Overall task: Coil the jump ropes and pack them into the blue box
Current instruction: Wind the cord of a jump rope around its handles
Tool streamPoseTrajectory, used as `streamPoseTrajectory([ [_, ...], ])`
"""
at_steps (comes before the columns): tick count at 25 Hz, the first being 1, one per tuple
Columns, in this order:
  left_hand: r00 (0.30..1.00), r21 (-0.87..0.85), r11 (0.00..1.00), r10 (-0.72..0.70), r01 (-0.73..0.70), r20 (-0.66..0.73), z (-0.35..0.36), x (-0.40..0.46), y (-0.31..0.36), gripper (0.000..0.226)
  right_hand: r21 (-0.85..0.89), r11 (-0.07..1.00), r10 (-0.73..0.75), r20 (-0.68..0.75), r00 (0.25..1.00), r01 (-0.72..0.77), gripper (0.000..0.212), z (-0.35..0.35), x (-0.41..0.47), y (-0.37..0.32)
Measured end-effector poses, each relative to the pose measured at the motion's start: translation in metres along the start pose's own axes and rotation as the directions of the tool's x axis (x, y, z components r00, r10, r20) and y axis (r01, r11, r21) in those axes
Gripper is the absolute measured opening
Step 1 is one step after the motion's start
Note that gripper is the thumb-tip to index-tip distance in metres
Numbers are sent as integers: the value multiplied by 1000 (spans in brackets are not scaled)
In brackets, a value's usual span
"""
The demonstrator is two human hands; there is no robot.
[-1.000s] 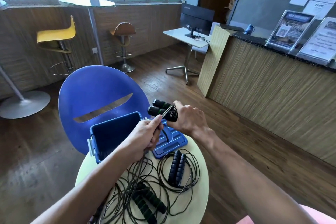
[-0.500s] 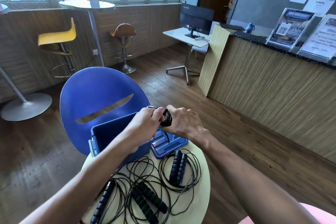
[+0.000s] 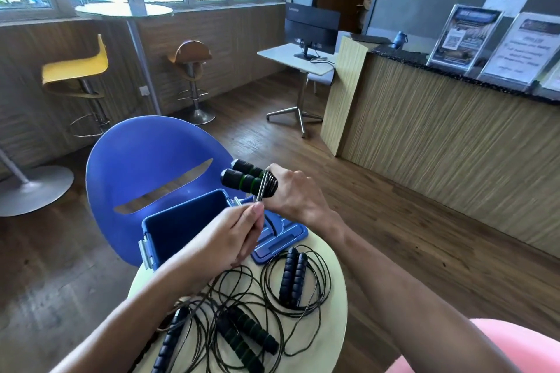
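My right hand [image 3: 295,191] grips two black handles with green rings [image 3: 242,177], held side by side above the open blue box [image 3: 181,221]. Thin cord is wound several times round the handles. My left hand [image 3: 233,233] pinches that cord [image 3: 260,195] just below them. The box's lid [image 3: 280,236] lies beside it on the round table [image 3: 333,306]. A coiled rope with dark blue handles [image 3: 292,277] lies on the table. Loose tangled cord with another green-ringed pair of handles [image 3: 245,336] and a dark blue handle [image 3: 169,339] lies nearer me.
A blue chair [image 3: 145,166] stands right behind the table and box. A wooden counter [image 3: 439,154] runs along the right. Bar stools [image 3: 75,76] and a desk with a monitor [image 3: 312,30] stand further back on the wooden floor.
My left hand has come down off the handles, drawing the cord below them. The green-ringed handles, covered by my hands half a second ago, show again.
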State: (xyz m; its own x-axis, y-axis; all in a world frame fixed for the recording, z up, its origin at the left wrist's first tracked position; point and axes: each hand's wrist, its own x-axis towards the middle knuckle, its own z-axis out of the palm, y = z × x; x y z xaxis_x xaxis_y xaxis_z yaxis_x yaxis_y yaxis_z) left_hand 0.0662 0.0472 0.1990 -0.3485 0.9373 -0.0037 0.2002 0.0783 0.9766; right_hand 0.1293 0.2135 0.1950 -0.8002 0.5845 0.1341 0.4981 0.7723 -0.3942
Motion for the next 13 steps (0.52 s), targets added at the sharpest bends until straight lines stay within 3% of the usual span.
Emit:
streamPoseTrajectory([
  [7, 1000, 141, 990, -29, 29, 4, -19, -3, -26, 40, 60, 998, -8, 15, 1000, 7, 44, -7, -1, -1],
  [13, 996, 295, 953, 81, -71, -22, -29, 3, -45, 34, 229, 973, -41, 107, 993, 16, 38, -15, -6, -12],
])
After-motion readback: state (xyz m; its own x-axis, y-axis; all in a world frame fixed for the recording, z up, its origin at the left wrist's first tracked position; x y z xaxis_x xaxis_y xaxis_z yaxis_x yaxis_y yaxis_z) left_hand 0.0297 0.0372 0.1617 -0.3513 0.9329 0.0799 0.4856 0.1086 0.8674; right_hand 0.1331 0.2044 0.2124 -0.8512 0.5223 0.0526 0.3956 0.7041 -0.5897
